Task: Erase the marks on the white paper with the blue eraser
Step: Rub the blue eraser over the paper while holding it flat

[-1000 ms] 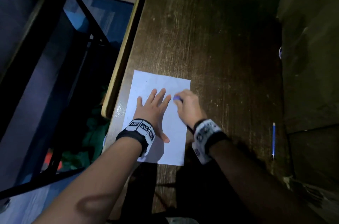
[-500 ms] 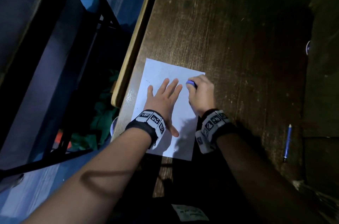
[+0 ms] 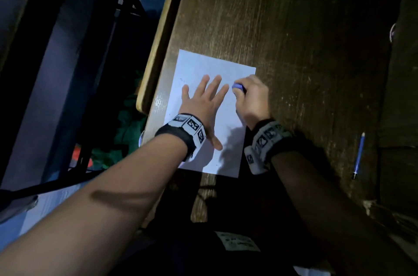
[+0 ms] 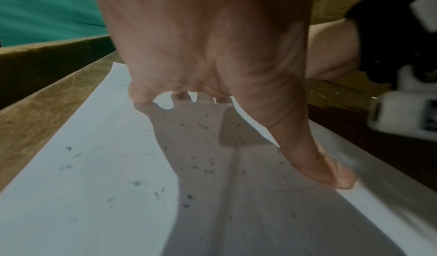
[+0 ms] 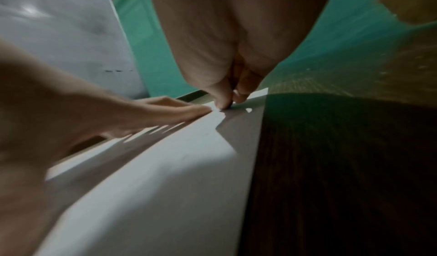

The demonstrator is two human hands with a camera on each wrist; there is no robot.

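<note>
A white paper (image 3: 199, 65) lies on the dark wooden table (image 3: 294, 27) near its left edge. My left hand (image 3: 203, 99) lies flat on the paper with fingers spread, pressing it down. My right hand (image 3: 251, 99) pinches the blue eraser (image 3: 238, 87) against the paper near its far right corner. In the left wrist view the paper (image 4: 99, 166) carries several dark eraser crumbs under the left hand (image 4: 212, 54). In the right wrist view the right hand's fingertips (image 5: 227, 99) pinch down on the paper (image 5: 165, 185); the eraser is hidden there.
A blue pencil (image 3: 359, 154) lies on the table to the right of my right forearm. The table's rounded left edge (image 3: 158, 49) drops to a dark metal frame and green cloth (image 3: 126, 126) below. A dark raised surface (image 3: 402, 94) borders the right side.
The right hand with the eraser has moved from the paper's middle toward its far right corner. The left hand has stayed flat on the paper. The head view has shifted.
</note>
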